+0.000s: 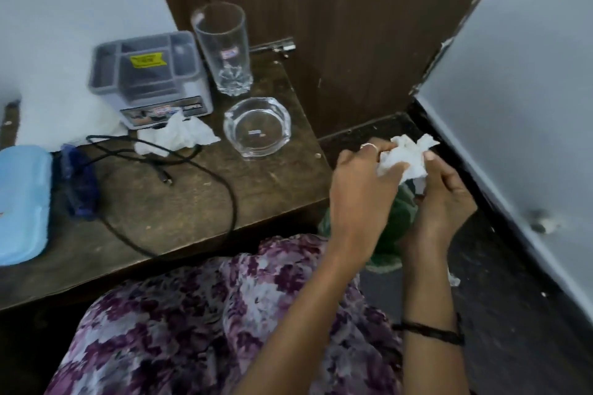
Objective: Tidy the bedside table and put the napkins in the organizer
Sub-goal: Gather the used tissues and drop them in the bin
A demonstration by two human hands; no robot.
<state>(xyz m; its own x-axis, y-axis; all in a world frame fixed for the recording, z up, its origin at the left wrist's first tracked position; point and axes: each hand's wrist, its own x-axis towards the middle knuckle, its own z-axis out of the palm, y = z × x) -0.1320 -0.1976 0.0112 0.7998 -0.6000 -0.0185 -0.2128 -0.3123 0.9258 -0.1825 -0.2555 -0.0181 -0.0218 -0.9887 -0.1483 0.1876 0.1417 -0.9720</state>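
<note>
Off the right edge of the dark wooden bedside table (263, 189), my left hand (362, 189) and my right hand (446, 199) both hold one crumpled white napkin (407, 154) between their fingers, over the floor. A second crumpled napkin (176, 136) lies on the table, just in front of the grey plastic organizer (147, 74). The organizer stands at the table's back against the wall, with several open compartments that look dark inside.
A tall drinking glass (224, 48) stands right of the organizer, a glass ashtray (256, 127) in front of it. A black cable (205, 170) loops across the table. A blue case (22, 202) and a dark blue object (78, 183) lie at the left. A brown door (337, 26) stands behind.
</note>
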